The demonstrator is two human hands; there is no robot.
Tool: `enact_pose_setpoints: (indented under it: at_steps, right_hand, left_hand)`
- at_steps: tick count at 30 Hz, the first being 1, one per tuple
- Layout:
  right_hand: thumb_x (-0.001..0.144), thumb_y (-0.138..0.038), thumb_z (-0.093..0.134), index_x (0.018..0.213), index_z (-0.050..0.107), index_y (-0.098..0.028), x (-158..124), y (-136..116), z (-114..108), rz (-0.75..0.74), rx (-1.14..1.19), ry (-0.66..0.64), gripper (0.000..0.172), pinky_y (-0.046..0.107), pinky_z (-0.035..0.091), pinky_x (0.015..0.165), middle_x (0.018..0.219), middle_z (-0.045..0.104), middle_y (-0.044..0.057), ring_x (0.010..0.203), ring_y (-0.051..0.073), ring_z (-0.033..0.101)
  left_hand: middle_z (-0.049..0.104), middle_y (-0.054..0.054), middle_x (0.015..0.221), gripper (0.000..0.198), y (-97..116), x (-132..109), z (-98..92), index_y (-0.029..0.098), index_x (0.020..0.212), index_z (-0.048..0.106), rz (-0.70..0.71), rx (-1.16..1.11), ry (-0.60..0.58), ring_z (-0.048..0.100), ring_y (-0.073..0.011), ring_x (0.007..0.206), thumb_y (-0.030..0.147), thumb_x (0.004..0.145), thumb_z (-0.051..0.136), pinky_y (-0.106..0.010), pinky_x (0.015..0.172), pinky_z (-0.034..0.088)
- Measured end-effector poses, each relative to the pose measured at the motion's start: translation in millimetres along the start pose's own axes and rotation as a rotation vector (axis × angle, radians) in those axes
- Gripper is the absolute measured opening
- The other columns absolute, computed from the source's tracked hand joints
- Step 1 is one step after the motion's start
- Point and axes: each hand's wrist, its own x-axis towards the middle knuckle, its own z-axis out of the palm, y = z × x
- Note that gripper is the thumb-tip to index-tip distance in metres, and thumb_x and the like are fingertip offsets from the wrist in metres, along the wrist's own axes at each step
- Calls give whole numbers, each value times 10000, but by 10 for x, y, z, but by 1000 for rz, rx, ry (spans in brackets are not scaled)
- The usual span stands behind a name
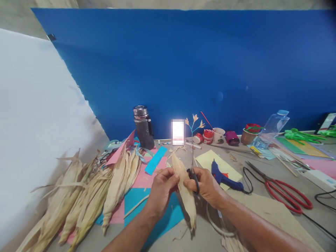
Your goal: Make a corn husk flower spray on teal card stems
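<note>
A long pale corn husk [186, 196] hangs between my two hands above the table, its pointed top leaning up and left. My left hand [164, 187] pinches the husk's left edge between thumb and fingers. Black-handled scissors [195, 182] sit in my right hand [207, 182], their blades pointing up and away; the right thumb also touches the husk's right side. Whether the blades are parted is hard to make out. Behind the scissors stands a small stem with husk flowers [194, 120]. Blue paper [168, 220] lies beneath my left hand.
Dried corn husks [78, 196] are heaped at left. A dark flask [143, 127] stands at the back. At right lie a blue glue gun [223, 176], red-handled scissors [283, 190] and a cord. Paint pots [208, 136], a paper cup [218, 134] and a tilted plastic bottle [271, 127] line the blue board.
</note>
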Motion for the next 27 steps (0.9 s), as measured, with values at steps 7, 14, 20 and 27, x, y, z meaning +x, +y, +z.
enact_pose_setpoints:
  at_steps: [7, 14, 20, 27]
  right_hand:
    - [632, -302, 712, 663, 560, -162, 28, 18, -35, 1, -40, -1, 210, 215, 323, 495, 577, 493, -44, 537, 90, 420]
    - [612, -346, 787, 745, 614, -145, 38, 39, -47, 58, -54, -121, 298, 204, 315, 499, 591, 516, -38, 541, 82, 421]
    - [642, -355, 734, 680, 559, -150, 31, 52, -39, 90, -63, -153, 272, 207, 290, 463, 543, 492, -46, 494, 77, 407]
    - [608, -369, 722, 615, 571, -149, 20, -56, -58, 56, -3, -28, 267, 224, 289, 487, 556, 512, -28, 529, 87, 403]
  left_hand:
    - [621, -27, 699, 213, 7, 16, -10, 140, 726, 662, -22, 48, -13, 566, -134, 635, 320, 675, 764, -250, 594, 448]
    - [614, -3, 644, 219, 74, 120, -138, 144, 712, 640, 35, -54, 106, 567, -115, 588, 320, 675, 765, -243, 594, 462]
    - [629, 0, 666, 261, 81, 185, -186, 138, 739, 647, 109, -137, 233, 568, -98, 581, 289, 604, 811, -212, 553, 464]
    - [654, 1, 749, 271, 107, 144, -141, 157, 822, 663, 104, -163, 239, 560, -86, 593, 284, 630, 805, -202, 524, 471]
